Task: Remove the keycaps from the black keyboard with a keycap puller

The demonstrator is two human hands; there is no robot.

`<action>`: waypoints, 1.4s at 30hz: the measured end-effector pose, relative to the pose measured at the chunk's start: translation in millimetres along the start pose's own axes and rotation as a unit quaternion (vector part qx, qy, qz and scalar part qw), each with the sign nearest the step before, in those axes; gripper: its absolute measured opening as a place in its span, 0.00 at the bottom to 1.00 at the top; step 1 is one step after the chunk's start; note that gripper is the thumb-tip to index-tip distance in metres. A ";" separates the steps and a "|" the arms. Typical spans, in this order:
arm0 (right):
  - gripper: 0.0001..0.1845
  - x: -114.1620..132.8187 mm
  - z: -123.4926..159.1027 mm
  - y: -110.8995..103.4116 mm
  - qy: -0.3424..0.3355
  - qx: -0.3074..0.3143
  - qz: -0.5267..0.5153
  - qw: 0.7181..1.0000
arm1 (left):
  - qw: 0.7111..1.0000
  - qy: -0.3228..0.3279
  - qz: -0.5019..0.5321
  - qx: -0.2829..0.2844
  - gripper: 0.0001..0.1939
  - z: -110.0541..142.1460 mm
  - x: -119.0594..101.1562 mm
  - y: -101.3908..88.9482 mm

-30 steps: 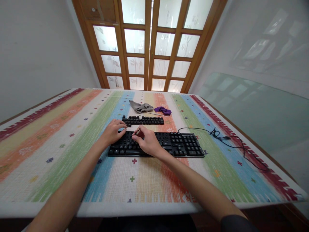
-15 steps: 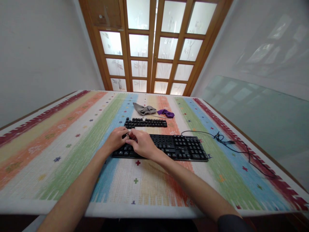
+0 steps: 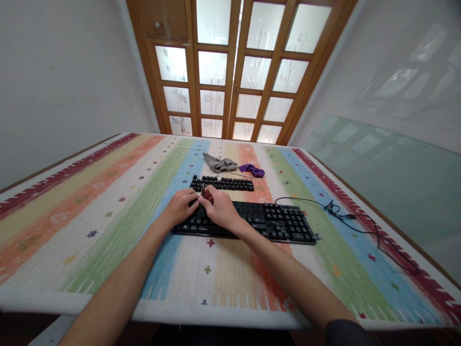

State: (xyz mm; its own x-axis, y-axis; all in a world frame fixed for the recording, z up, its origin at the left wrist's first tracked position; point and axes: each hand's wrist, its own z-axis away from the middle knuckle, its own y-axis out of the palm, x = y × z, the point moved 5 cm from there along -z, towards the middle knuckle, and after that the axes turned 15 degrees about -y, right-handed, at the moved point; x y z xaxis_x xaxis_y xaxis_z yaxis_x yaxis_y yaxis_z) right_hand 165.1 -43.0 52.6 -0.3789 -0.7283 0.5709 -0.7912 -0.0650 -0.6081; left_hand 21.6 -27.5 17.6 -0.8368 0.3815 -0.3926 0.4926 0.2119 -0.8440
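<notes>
Black keyboard (image 3: 277,222) flat on the cloth-covered bench (image 3: 118,240), long side facing the person. Both hands over its left part, hiding some keys.

Right hand (image 3: 220,207): thumb and forefinger drawn together, pinching a small dark piece (image 3: 203,191); too small to identify. Piece shows at the fingertips, between the two hands, near the keyboard's back edge.

Left hand (image 3: 181,208): fingers bent, their tips beside the right thumb. Contact, and any hold of their own, cannot tell.

Keyboard surface runs below the fingers and out to the right of the right hand. Low, gapped key positions just past that hand; full keys on the number pad at far right.

Loose black keycaps (image 3: 237,184) in close rows just behind the keyboard, apart from it. Beyond them, grey cloth (image 3: 220,165), purple cloth (image 3: 252,170) just right of it. Cable (image 3: 363,232) trails right, loosely looped.
</notes>
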 end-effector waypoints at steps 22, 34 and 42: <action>0.07 -4.0 -8.3 0.4 0.039 -0.001 0.021 0.999 | 1.000 0.013 -0.014 -0.016 0.11 0.4 2.7 3.6; 0.06 -3.2 -7.6 -0.6 0.041 -0.005 0.030 0.999 | 1.000 0.013 -0.012 -0.013 0.10 0.0 4.1 4.2; 0.05 -10.1 -9.2 0.0 0.064 -0.007 0.034 0.997 | 1.000 0.008 -0.012 -0.006 0.10 -0.7 4.1 3.8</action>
State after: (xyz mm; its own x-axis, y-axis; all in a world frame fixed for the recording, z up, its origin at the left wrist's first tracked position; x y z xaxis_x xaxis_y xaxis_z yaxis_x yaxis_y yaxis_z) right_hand 164.5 -29.3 51.9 -0.4887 -0.6382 0.5949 -0.7678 -0.0093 -0.6407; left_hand 20.2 -24.5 13.0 -0.8443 0.3907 -0.3669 0.4761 0.2326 -0.8481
